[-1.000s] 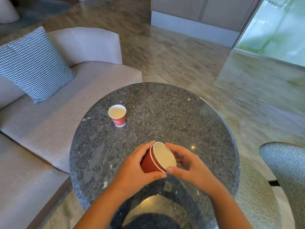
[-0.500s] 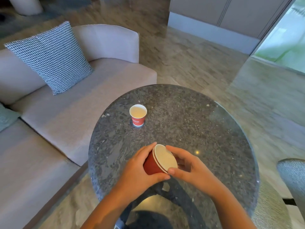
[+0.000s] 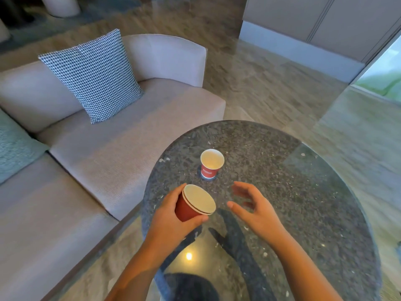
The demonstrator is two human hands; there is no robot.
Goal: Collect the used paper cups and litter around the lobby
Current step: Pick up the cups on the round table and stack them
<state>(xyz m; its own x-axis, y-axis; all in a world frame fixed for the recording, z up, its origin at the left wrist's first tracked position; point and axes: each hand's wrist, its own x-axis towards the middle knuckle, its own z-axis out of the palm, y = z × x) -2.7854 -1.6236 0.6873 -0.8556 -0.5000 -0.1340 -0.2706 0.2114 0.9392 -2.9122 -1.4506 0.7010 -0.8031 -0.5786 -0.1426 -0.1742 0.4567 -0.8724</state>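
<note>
We grip a nested stack of red paper cups (image 3: 195,203), two rims showing, in our left hand (image 3: 167,220), fingers wrapped round its wall, near the round stone table's (image 3: 303,192) eight o'clock edge. Our right hand (image 3: 253,209) hovers at three o'clock of the stack, fingers spread and holding nothing. We judge the job partly done: one upright cup (image 3: 211,164) waits on the table at twelve o'clock from the stack, to be gathered next.

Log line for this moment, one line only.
left hand: holds stacked cups | right hand: open, free | single cup: upright on table
</note>
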